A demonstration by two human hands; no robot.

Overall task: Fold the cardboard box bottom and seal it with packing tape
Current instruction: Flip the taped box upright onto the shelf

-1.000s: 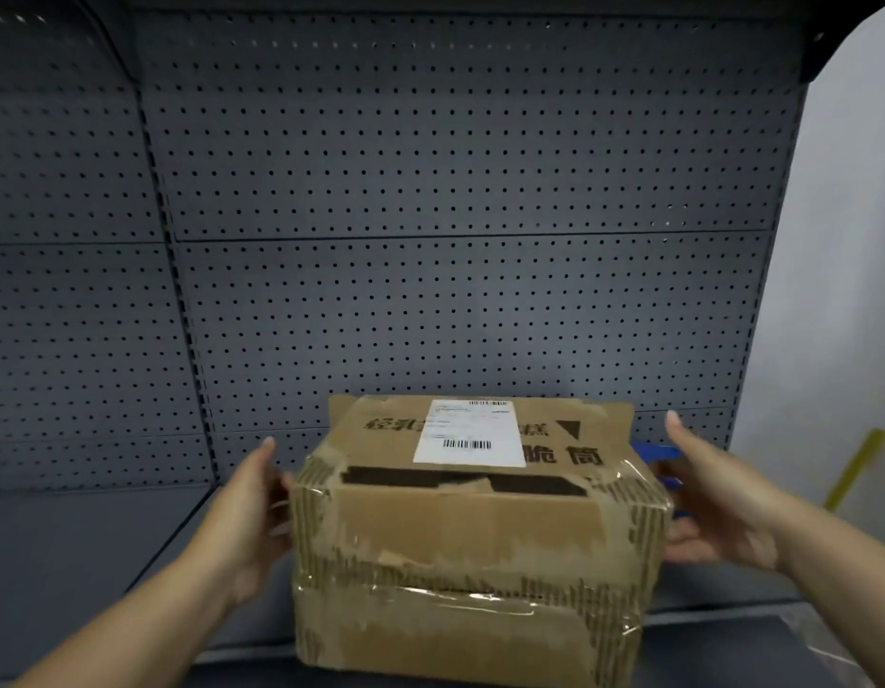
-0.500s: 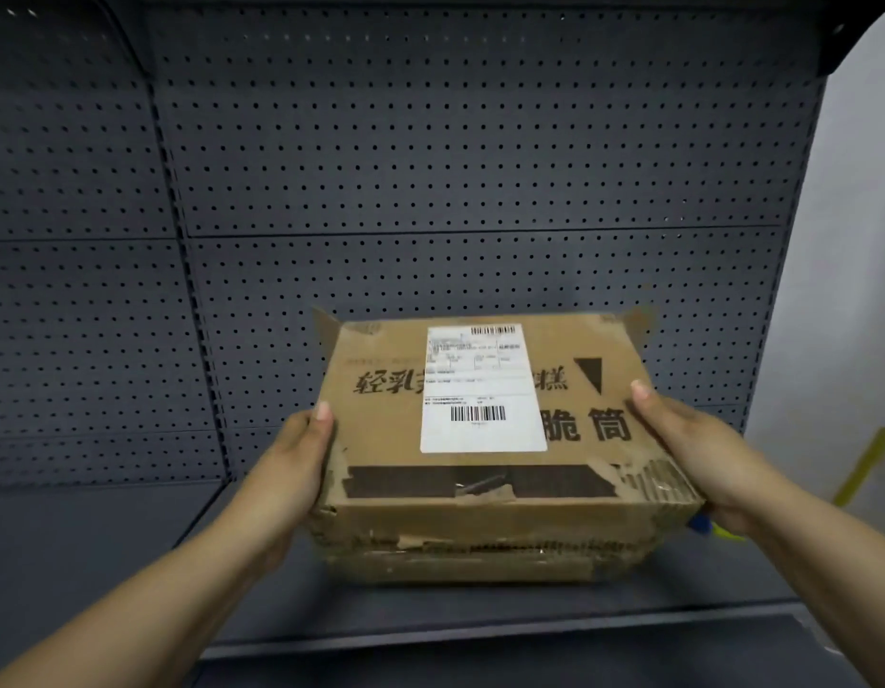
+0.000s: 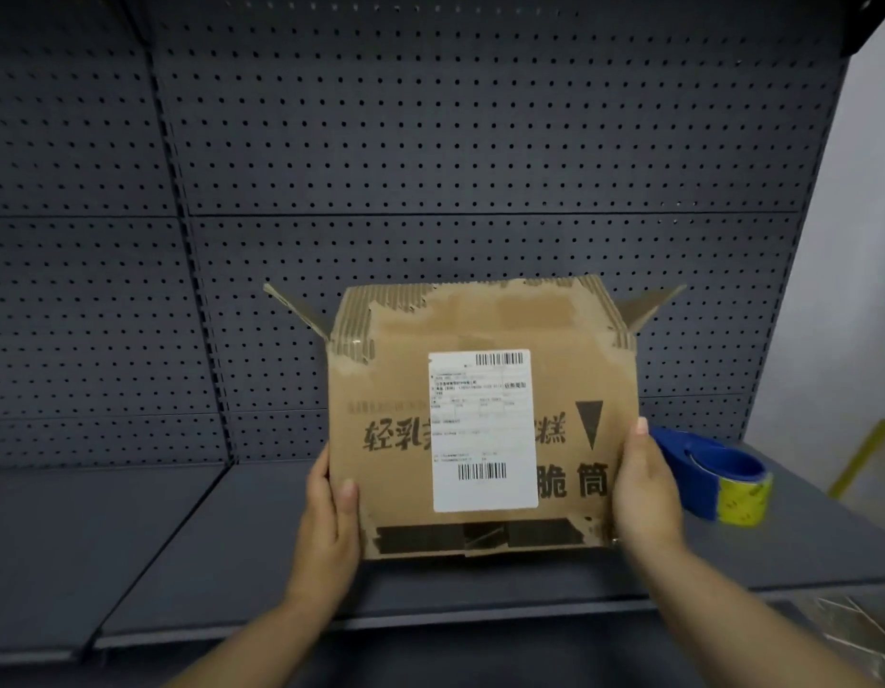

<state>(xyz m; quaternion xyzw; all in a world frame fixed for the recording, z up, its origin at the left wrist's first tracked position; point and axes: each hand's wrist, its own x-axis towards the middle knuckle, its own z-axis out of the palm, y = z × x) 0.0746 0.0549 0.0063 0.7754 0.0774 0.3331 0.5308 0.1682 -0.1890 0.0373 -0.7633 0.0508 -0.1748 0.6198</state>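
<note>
1. A dark pegboard wall (image 3: 430, 141) rises behind a grey shelf (image 3: 132, 538).
2. The cardboard box (image 3: 390, 489) is held over the shelf, its labelled face toward the camera, with two side flaps sticking out at the top corners.
3. The left hand (image 3: 328, 518) grips the box's left edge; the right hand (image 3: 643, 494) grips its right edge.
4. A blue tape dispenser (image 3: 713, 471) sits on the shelf just right of the box.

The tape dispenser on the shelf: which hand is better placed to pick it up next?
The right hand, probably. The blue tape dispenser stands on the shelf just beyond that hand, to the right of the cardboard box. The left hand grips the opposite side and would have to cross over the box.
</note>
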